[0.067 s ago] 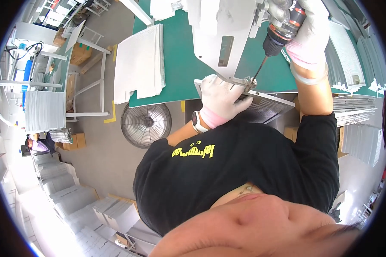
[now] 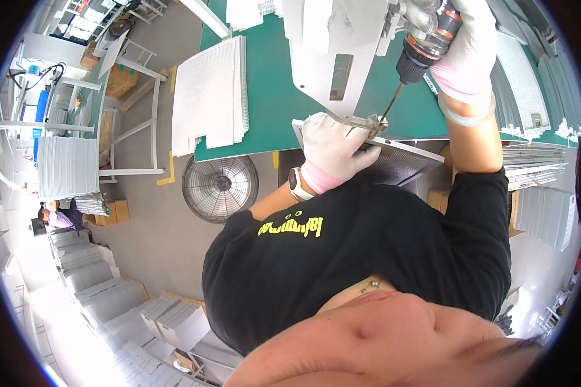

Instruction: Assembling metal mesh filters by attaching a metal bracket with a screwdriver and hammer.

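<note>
My gloved right hand (image 2: 472, 55) is wrapped round a black and orange power drill (image 2: 412, 59). Its long thin bit (image 2: 392, 101) slants down to a small metal bracket or clamp (image 2: 376, 125) at the lower tip of a light grey machine (image 2: 316, 58). Beside that tip, my gloved left hand (image 2: 332, 149) grips the edge of a perforated metal panel (image 2: 403, 162), which tilts at the table's front edge. The fingers bend over the panel's rim and the thumb lies toward the bracket. Whether the bit touches a screw is too small to tell.
Thin white mesh sheets (image 2: 208, 97) lie stacked at the left of the green table (image 2: 265, 97). More panels (image 2: 523, 77) stand at the right. A round floor fan (image 2: 221, 187) is below the table's left front edge. At far left, a person (image 2: 61, 218) is near stacked panels.
</note>
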`<state>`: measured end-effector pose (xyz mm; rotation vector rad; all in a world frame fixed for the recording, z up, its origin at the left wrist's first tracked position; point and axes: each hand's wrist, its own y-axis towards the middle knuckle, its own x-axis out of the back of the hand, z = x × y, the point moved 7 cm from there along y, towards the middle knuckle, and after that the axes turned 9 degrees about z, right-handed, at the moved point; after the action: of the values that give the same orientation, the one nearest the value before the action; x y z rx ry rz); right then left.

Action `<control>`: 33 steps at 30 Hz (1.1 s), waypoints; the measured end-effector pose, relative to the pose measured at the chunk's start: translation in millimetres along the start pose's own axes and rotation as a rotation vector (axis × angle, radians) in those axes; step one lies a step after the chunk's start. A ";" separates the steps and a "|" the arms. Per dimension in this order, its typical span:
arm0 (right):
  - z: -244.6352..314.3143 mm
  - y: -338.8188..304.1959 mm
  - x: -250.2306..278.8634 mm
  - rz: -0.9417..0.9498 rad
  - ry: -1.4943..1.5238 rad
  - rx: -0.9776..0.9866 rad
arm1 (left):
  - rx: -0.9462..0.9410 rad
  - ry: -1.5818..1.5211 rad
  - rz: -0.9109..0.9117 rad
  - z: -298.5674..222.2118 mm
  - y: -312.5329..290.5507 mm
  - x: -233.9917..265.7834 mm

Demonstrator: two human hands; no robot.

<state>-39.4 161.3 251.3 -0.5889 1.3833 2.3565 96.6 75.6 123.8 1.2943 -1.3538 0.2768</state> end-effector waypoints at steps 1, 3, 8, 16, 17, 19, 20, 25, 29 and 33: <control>0.7 5.7 -13.2 0.354 0.447 0.102 | 0.002 -0.001 0.002 -0.2 -0.8 0.8; -0.3 6.9 -15.8 0.328 0.447 0.102 | 0.016 0.015 0.036 0.0 -2.6 0.0; -8.9 -1.0 -16.0 0.326 0.505 0.071 | 0.002 -0.022 0.011 0.8 -2.3 -0.1; -12.2 -74.5 19.1 -0.101 -0.488 -0.263 | 0.051 0.002 0.073 1.2 -14.2 -18.3; -9.0 -80.3 23.0 -0.230 -0.471 -0.202 | 0.031 -0.072 0.055 3.5 -16.0 -20.9; -8.5 -91.8 28.2 -0.274 -0.443 -0.185 | 0.006 -0.148 0.036 3.8 -16.5 -21.7; -6.8 -95.8 31.1 -0.317 -0.414 -0.167 | -0.001 -0.179 0.032 3.2 -16.7 -21.1; -16.0 -69.2 0.0 -0.057 -0.527 -0.176 | 0.012 -0.242 0.046 2.7 -21.4 -23.2; -15.3 -82.8 6.1 -0.186 -0.463 -0.161 | 0.006 -0.262 0.127 3.3 -18.2 -26.6; -16.5 -83.5 16.4 -0.217 -0.332 -0.147 | 0.006 -0.249 0.128 4.5 -18.8 -28.1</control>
<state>-9.7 187.0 174.0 -0.3440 0.9587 2.2649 100.4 79.5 90.1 1.2797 -1.6512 0.2122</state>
